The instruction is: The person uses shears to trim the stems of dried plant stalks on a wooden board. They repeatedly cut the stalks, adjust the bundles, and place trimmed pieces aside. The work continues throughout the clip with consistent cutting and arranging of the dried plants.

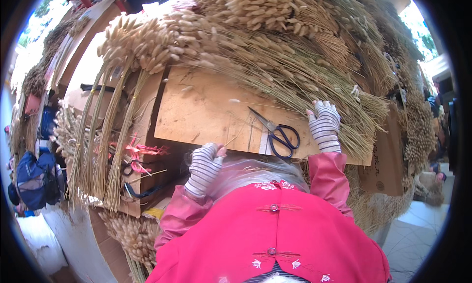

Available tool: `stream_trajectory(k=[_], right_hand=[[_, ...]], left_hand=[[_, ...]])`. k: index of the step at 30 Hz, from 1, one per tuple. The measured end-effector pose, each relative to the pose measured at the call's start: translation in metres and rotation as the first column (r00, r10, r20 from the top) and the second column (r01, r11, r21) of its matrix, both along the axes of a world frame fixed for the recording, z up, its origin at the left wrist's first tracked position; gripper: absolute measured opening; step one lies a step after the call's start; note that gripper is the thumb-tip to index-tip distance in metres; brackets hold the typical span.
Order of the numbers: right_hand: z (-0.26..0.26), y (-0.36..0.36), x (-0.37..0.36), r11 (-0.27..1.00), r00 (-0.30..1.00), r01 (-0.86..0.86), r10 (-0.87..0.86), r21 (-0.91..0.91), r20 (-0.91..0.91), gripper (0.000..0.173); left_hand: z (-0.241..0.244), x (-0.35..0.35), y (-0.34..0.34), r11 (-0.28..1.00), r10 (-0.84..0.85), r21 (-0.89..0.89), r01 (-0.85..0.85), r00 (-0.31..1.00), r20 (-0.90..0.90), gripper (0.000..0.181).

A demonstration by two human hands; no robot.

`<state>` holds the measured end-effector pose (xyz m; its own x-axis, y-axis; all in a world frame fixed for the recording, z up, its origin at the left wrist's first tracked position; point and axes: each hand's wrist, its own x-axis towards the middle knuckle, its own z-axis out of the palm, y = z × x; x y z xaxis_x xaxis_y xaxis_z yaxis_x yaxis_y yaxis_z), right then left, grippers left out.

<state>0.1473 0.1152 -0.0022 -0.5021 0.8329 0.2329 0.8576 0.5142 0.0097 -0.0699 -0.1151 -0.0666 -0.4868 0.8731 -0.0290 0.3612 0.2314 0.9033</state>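
Observation:
My left hand (205,167), in a striped fingerless glove, is closed at the board's near edge, with a thin dried stem (233,139) rising from its fingers. My right hand (324,126), gloved alike, rests on the stem ends of a large loose pile of dried bunny-tail grass (265,76); whether its fingers grip any stems I cannot tell. Between the hands, scissors with dark handles (283,139) lie on the wooden board (195,109), their blades pointing up and left. A few loose stems and seed heads lie on the board.
Several tied bunches of bunny-tail grass (121,135) lie side by side at the left. Pink-red ties (142,150) lie near them on a cardboard box. More bundles (258,6) are heaped at the back. A cardboard piece (383,161) stands at the right. A blue bag (37,179) is far left.

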Motion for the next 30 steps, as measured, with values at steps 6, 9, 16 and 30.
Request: stream_trajectory(k=[6, 9, 16, 30], right_hand=[[0.007, 0.003, 0.025, 0.995, 0.886, -0.091, 0.065, -0.036, -0.459, 0.028], [0.017, 0.0, 0.024, 0.992, 0.823, -0.127, 0.107, 0.002, -0.558, 0.023], [-0.006, -0.02, -0.016, 0.961, 0.936, -0.275, 0.274, 0.03, -0.22, 0.027], [-0.008, -0.043, -0.026, 0.847, 0.812, -0.513, 0.532, 0.139, -0.242, 0.012]], left_hand=[[0.008, 0.036, 0.056, 0.96, -0.28, 0.068, 0.272, 0.93, 0.238, 0.023], [0.003, 0.055, 0.08, 0.953, -0.299, 0.098, 0.286, 0.844, 0.445, 0.035], [-0.014, 0.062, 0.092, 0.977, -0.193, 0.089, 0.192, 0.641, 0.742, 0.046], [0.077, 0.004, 0.113, 0.882, -0.022, 0.415, -0.225, 0.859, 0.512, 0.024]])
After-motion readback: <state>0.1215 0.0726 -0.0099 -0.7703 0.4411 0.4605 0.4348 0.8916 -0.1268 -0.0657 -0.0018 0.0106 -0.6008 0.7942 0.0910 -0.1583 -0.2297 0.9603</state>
